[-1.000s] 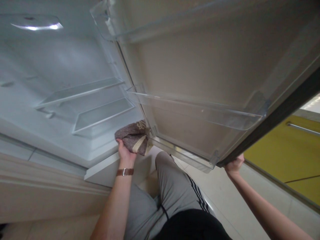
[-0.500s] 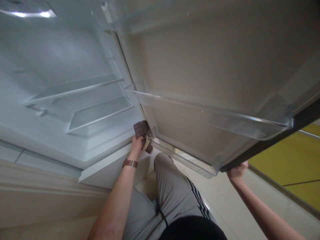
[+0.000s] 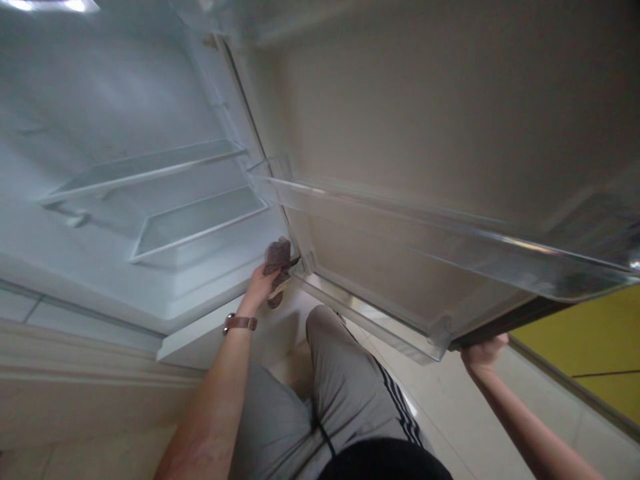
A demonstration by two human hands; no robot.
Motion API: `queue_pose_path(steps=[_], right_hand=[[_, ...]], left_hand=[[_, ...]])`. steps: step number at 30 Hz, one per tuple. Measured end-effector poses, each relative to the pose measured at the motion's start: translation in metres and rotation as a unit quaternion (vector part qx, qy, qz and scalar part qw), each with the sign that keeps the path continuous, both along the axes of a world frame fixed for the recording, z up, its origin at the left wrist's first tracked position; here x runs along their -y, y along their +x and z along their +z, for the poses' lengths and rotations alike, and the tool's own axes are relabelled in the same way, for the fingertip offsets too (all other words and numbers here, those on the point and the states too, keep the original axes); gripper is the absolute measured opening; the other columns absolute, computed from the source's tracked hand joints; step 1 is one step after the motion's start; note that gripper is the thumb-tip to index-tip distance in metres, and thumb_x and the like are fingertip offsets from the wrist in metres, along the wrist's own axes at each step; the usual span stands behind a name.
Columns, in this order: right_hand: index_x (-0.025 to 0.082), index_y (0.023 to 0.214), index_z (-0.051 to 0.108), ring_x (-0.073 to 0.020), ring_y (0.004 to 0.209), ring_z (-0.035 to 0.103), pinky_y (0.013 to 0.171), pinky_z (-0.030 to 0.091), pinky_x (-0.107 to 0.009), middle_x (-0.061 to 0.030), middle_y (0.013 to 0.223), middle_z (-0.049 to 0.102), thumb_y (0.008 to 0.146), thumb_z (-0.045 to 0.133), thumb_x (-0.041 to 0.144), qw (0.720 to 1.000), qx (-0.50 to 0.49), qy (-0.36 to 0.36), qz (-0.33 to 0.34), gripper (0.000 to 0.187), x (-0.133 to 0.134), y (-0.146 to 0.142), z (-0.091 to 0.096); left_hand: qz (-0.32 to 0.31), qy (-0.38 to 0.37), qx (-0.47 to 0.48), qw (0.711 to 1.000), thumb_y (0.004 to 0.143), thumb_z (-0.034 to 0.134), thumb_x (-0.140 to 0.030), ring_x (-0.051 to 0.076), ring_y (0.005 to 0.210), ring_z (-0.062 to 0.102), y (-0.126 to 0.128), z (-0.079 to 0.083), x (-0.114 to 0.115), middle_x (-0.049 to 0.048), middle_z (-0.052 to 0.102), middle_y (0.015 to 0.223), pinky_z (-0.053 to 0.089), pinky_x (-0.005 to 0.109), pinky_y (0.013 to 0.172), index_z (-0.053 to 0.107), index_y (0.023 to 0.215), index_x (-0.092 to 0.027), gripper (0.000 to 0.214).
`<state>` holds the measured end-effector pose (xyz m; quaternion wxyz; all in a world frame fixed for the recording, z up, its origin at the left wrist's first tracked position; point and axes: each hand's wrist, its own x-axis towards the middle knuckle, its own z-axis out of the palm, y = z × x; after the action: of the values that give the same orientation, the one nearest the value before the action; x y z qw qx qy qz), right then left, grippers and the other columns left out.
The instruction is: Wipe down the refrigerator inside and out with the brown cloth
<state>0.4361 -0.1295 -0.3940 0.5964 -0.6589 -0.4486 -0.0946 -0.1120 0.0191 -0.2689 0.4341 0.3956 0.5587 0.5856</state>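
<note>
My left hand (image 3: 259, 288) grips a brownish-grey cloth (image 3: 277, 256) and presses it into the bottom corner of the open fridge, where the door hinge meets the cabinet. A brown watch strap circles that wrist. My right hand (image 3: 484, 351) is curled round the lower outer edge of the open fridge door (image 3: 450, 133). A clear door bin (image 3: 425, 230) runs across the inside of the door, just above both hands.
Inside the white fridge cabinet sit two glass shelves (image 3: 195, 217), bare as far as I can see. A lower white drawer front (image 3: 200, 340) juts out under my left arm. My grey striped trousers fill the lower middle. A yellow cabinet (image 3: 590, 347) stands right.
The cloth has bunched smaller and shifted right into the hinge corner. The door has swung wider, and my right hand moved right with its edge. The view tilted down slightly.
</note>
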Motion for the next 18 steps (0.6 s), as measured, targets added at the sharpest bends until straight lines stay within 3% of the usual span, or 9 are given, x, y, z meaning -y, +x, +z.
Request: queue_pose_path(steps=[3,7,12,15,18], right_hand=[[0.022,0.052,0.036,-0.0141,0.062,0.036,0.066,0.035,-0.033,-0.0006,0.056,0.040,0.078,0.061,0.053,0.999,0.022,0.025,0.004,0.047,0.000,0.001,0.000],[0.022,0.052,0.035,-0.0130,0.059,0.034,0.063,0.033,-0.032,0.0000,0.054,0.039,0.078,0.060,0.052,0.999,0.023,0.025,-0.004,0.047,-0.001,0.002,-0.002],[0.020,0.058,0.045,-0.0147,0.061,0.038,0.065,0.034,-0.033,-0.0017,0.060,0.045,0.077,0.060,0.048,0.998,0.056,0.030,0.004,0.037,-0.004,0.005,-0.003],[0.020,0.061,0.046,-0.0157,0.063,0.040,0.067,0.035,-0.034,-0.0024,0.063,0.048,0.079,0.057,0.048,0.998,0.056,0.027,0.004,0.035,-0.006,0.007,-0.004],[0.020,0.063,0.048,-0.0165,0.065,0.042,0.069,0.036,-0.034,-0.0021,0.065,0.049,0.078,0.058,0.049,0.999,0.032,0.014,0.008,0.034,-0.006,0.009,-0.005]], left_hand=[[-0.043,-0.023,0.071,0.996,0.065,0.082,-0.024,0.022,0.080,0.072,0.027,-0.016,-0.004,0.0060,0.078,0.089,0.058,0.032,0.078,0.074,0.094,-0.016,0.032],[-0.025,-0.033,0.188,0.981,0.072,0.073,-0.031,0.020,0.084,0.074,0.049,-0.034,-0.002,0.0075,0.078,0.098,0.059,0.033,0.083,0.071,0.099,-0.015,0.032],[0.018,-0.050,0.195,0.979,0.067,0.072,-0.031,0.020,0.081,0.073,0.055,-0.055,0.027,0.0058,0.078,0.093,0.057,0.032,0.081,0.070,0.097,-0.016,0.033],[0.049,-0.047,0.173,0.983,0.063,0.073,-0.033,0.020,0.077,0.071,0.047,-0.052,0.040,0.0041,0.076,0.086,0.056,0.031,0.075,0.070,0.091,-0.016,0.033],[0.068,-0.023,0.152,0.986,0.060,0.076,-0.035,0.019,0.073,0.068,0.039,-0.032,0.039,0.0013,0.074,0.082,0.052,0.028,0.070,0.069,0.087,-0.017,0.034]])
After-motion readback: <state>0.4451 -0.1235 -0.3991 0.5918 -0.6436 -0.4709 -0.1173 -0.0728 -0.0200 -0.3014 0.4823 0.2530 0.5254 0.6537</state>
